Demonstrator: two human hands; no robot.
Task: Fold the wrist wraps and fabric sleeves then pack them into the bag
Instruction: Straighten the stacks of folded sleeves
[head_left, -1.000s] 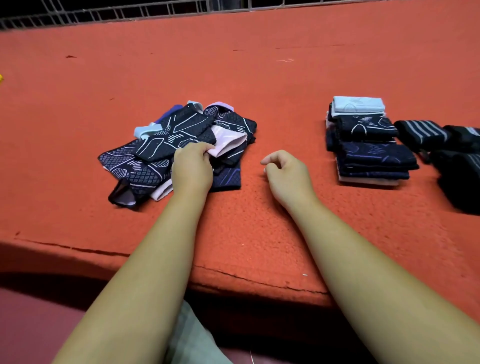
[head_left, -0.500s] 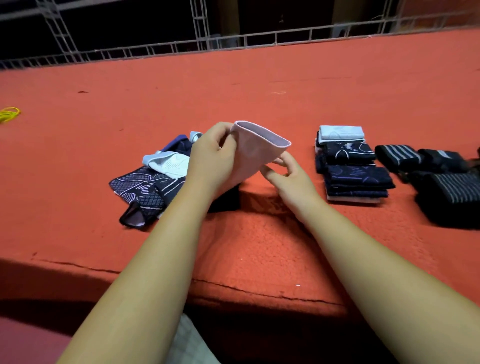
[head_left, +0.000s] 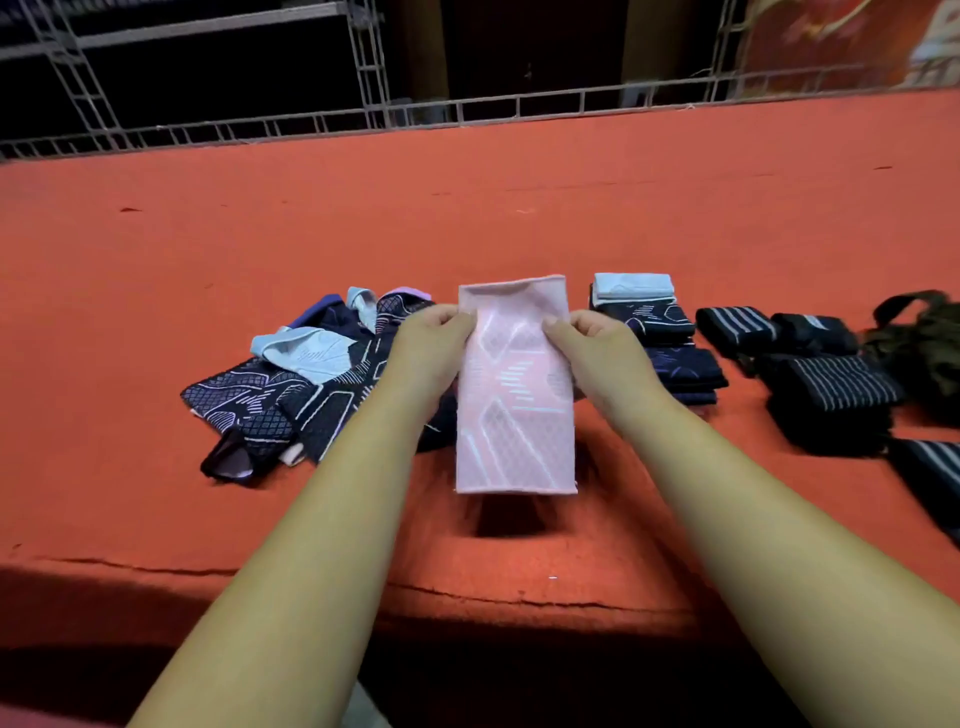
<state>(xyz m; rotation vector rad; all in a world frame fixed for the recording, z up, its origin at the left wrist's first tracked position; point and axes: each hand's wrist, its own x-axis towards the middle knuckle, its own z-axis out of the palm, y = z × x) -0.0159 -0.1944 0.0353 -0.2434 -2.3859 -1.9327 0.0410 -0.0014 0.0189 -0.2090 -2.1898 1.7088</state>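
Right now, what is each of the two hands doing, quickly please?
Left hand: closed, pinching the left edge of the pink fabric sleeve near its top.
Right hand: closed, pinching the right edge of the same sleeve.

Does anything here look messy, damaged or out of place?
The pile of unfolded sleeves left of the held pink sleeve is jumbled, unlike the neat folded stack on the right. The red covering has a crack along its near edge.
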